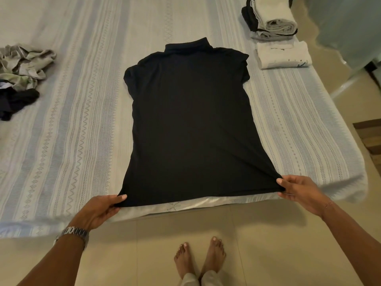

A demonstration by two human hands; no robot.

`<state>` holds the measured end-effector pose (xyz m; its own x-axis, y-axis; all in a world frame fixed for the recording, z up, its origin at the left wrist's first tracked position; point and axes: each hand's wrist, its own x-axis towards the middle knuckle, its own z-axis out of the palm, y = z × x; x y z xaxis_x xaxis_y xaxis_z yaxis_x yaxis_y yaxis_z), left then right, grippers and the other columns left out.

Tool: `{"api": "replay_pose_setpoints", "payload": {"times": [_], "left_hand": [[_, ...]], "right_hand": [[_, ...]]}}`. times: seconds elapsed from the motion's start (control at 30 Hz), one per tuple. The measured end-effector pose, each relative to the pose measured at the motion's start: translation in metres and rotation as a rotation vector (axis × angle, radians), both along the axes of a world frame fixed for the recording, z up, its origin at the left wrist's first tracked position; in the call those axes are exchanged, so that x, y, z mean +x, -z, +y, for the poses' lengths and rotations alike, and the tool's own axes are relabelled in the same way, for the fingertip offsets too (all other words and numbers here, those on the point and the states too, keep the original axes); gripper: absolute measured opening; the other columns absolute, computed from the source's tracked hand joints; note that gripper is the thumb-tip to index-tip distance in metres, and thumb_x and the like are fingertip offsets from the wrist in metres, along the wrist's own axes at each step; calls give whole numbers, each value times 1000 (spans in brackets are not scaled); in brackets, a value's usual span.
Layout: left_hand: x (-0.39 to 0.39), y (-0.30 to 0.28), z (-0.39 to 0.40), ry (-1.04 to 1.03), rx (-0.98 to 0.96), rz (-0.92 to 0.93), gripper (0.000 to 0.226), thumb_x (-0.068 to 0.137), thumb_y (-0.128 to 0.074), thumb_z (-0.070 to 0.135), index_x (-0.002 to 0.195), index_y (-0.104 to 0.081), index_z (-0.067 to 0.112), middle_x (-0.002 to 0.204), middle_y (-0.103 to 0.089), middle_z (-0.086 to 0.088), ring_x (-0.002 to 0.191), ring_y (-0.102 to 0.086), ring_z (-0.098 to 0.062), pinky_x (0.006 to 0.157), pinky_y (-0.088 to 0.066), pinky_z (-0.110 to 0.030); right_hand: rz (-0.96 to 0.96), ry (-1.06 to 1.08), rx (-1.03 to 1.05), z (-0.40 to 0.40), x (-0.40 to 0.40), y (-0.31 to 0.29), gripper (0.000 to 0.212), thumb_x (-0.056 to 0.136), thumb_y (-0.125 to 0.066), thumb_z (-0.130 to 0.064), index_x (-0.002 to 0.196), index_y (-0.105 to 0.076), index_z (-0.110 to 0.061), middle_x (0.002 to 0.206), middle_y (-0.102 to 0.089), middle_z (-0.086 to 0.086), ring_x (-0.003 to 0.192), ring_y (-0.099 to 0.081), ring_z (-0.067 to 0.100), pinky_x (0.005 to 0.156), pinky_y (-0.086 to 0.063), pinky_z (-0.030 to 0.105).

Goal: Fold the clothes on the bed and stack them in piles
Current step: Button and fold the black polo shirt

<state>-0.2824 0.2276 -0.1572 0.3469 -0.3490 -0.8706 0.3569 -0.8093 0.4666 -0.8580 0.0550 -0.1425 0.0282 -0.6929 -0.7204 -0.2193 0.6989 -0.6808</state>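
Black shirt (189, 124) lies flat, back up, on the bed (82, 120); left hand (99, 209) and right hand (301, 193) each have a pinch grip on a hem corner — keep even tension, smooth wrinkles, then fold sides inward.

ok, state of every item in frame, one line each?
black shirt: spread flat, unfolded
left hand: pinches hem corner
right hand: pinches other hem corner
loose clothes: crumpled, unfolded
rolled stack: folded, piled
white garment: folded, beside stack
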Motion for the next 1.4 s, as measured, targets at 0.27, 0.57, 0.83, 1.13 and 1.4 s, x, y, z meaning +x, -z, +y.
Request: {"api": "replay_pose_setpoints", "payload": {"times": [0.27,0.57,0.83,1.13,1.4], "left_hand": [[-13,23,10,184,116,-369,34,72,-91,20,67,-60,5,62,-59,-11,59,-56,-19,65,-55,-30],[-13,6,-25,901,357,-820,62,64,-85,66,74,-57,12,67,-62,-3,65,-63,-18,65,-49,-30],[-55,-41,-129,980,102,-893,48,78,-82,52,97,-48,23,90,-59,3,78,-57,-13,66,-48,-30],[-99,-33,-229,1045,-178,-902,45,83,-77,49,112,-56,23,98,-57,6,87,-58,-11,75,-53,-29],[-110,-6,-336,1112,-308,-862,45,90,-71,45,124,-55,20,110,-57,5,100,-53,-9,83,-51,-27]], "right_hand": [[153,-2,-8,7,-3,22,20,93,-69,-2,113,-64,-3,100,-69,24,75,-71,31,66,-64,34],[743,-458,-100,-2,3,22,36,86,-79,-44,95,-55,-19,91,-68,4,85,-63,22,79,-51,37],[674,-438,-403,-49,38,-5,36,91,-70,-49,111,-52,-24,99,-67,2,87,-64,18,73,-50,33],[612,-560,-596,-155,111,-4,29,98,-66,-29,122,-58,-15,123,-61,6,111,-62,22,94,-53,37],[652,-482,-545,-255,141,16,31,98,-66,-28,125,-57,-15,123,-60,6,111,-61,23,92,-53,35]]}}
